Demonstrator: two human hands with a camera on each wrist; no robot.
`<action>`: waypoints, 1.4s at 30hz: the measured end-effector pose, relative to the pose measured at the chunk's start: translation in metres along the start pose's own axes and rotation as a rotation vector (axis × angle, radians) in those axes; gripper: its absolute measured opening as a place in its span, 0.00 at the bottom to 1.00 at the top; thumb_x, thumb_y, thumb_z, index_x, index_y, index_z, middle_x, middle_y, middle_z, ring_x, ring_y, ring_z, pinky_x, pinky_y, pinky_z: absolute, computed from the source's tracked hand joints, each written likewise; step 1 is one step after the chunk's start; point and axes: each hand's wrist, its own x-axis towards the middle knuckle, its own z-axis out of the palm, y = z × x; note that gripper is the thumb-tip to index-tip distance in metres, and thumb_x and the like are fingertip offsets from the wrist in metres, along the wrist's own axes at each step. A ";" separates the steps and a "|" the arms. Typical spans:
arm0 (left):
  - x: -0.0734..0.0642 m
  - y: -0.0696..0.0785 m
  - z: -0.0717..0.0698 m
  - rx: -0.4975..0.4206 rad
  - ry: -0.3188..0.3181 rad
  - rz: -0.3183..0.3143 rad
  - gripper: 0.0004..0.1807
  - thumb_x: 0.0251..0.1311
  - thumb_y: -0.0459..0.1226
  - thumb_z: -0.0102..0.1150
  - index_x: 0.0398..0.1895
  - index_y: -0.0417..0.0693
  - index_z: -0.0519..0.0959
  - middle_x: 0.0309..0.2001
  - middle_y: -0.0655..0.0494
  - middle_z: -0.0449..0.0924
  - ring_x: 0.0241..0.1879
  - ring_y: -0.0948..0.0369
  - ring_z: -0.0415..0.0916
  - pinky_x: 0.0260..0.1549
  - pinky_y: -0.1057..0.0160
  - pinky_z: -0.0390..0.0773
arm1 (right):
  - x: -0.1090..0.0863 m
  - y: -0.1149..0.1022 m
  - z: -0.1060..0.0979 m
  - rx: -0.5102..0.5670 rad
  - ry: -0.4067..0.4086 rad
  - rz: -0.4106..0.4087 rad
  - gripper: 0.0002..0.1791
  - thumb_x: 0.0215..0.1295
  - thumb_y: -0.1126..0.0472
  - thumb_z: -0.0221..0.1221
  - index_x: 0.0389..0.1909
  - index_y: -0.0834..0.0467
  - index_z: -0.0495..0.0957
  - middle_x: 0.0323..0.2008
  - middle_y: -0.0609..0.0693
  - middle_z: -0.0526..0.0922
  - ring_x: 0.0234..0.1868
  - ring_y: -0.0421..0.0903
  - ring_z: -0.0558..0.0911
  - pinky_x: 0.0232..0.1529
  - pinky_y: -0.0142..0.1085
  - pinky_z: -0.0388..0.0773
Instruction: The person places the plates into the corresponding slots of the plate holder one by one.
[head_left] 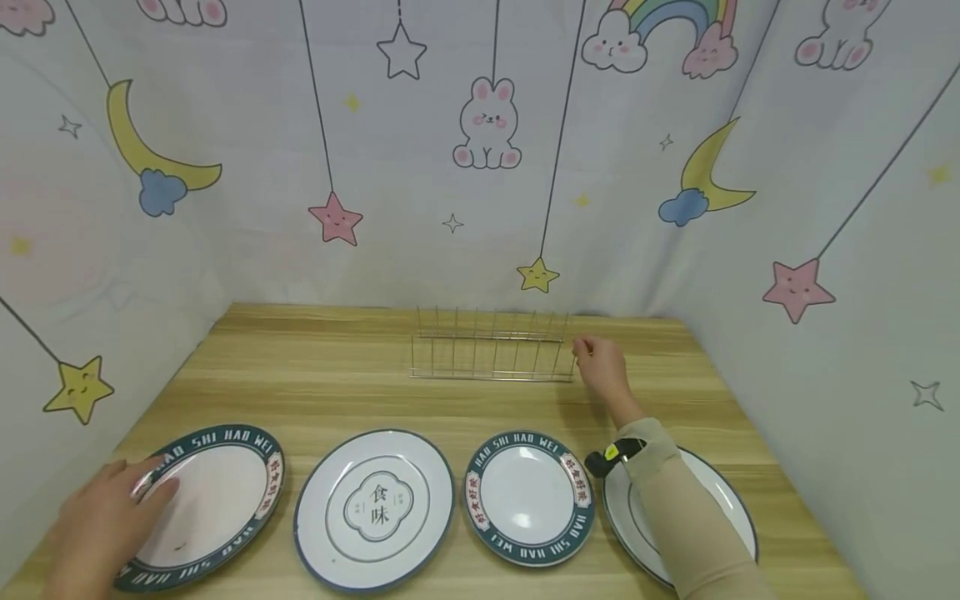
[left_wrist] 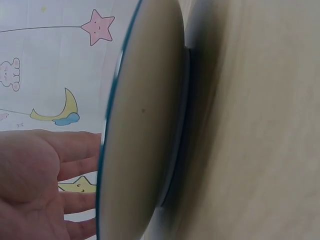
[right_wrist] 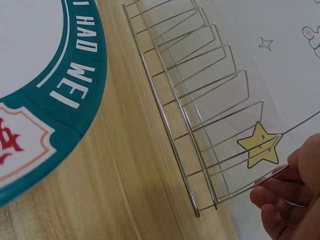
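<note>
My right hand (head_left: pixel 600 367) pinches the right end wire of a metal wire plate rack (head_left: pixel 491 380) at the back of the table. In the right wrist view, thumb and curled fingers (right_wrist: pixel 280 200) close on that wire. At the lower left, my left hand (head_left: pixel 101 521) lies over the left rim of a green-rimmed plate (head_left: pixel 217 492). Its thumb reaches over the plate's face. In the left wrist view, its straight fingers (left_wrist: pixel 77 145) meet the rim, and the plate's underside (left_wrist: pixel 142 100) shows with its foot close to the tabletop. No plate stands in the rack.
A thin-rimmed white plate (head_left: pixel 315 492) with printed characters lies beside the left one. A smaller green-rimmed plate (head_left: pixel 528 483) follows, then another white plate (head_left: pixel 723 508), partly under my right forearm. Behind the wooden table (head_left: pixel 315 367) hangs a patterned curtain (head_left: pixel 420 167).
</note>
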 end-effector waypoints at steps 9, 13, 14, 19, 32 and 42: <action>-0.002 -0.012 0.002 -0.003 -0.093 -0.094 0.31 0.68 0.43 0.55 0.62 0.25 0.66 0.56 0.18 0.60 0.54 0.28 0.60 0.55 0.29 0.68 | 0.001 -0.004 0.000 0.043 0.022 0.011 0.20 0.79 0.55 0.47 0.53 0.66 0.79 0.44 0.60 0.84 0.38 0.53 0.85 0.34 0.41 0.84; -0.001 -0.021 0.004 -0.019 -0.125 -0.077 0.32 0.65 0.43 0.59 0.60 0.23 0.67 0.52 0.17 0.66 0.47 0.32 0.67 0.48 0.34 0.75 | 0.002 -0.004 0.001 0.058 0.023 0.018 0.20 0.78 0.55 0.48 0.54 0.65 0.79 0.43 0.59 0.84 0.37 0.54 0.85 0.31 0.38 0.82; -0.001 -0.022 0.004 -0.032 -0.132 -0.075 0.32 0.64 0.42 0.59 0.59 0.22 0.67 0.52 0.17 0.66 0.45 0.33 0.68 0.48 0.35 0.76 | 0.002 -0.004 0.001 0.061 0.024 0.019 0.20 0.78 0.55 0.48 0.54 0.65 0.79 0.43 0.60 0.84 0.37 0.55 0.85 0.31 0.38 0.81; 0.002 -0.031 0.005 -0.075 -0.163 -0.073 0.32 0.65 0.43 0.59 0.60 0.23 0.66 0.55 0.16 0.63 0.50 0.29 0.65 0.51 0.32 0.72 | 0.002 -0.003 0.001 0.064 0.030 0.018 0.19 0.78 0.56 0.48 0.54 0.66 0.78 0.42 0.60 0.84 0.36 0.56 0.85 0.28 0.35 0.80; -0.002 -0.038 0.007 -0.245 -0.157 -0.204 0.31 0.70 0.43 0.55 0.65 0.27 0.62 0.61 0.19 0.55 0.54 0.31 0.58 0.57 0.29 0.66 | 0.002 -0.001 0.002 0.083 0.031 -0.001 0.21 0.77 0.59 0.49 0.64 0.64 0.73 0.39 0.62 0.85 0.34 0.56 0.85 0.24 0.32 0.79; 0.010 -0.057 0.015 -0.316 -0.148 -0.287 0.26 0.75 0.40 0.46 0.68 0.31 0.63 0.64 0.23 0.53 0.57 0.31 0.55 0.55 0.34 0.72 | 0.000 -0.003 0.000 0.083 0.004 -0.029 0.21 0.76 0.63 0.50 0.66 0.63 0.72 0.40 0.65 0.85 0.34 0.58 0.85 0.23 0.30 0.79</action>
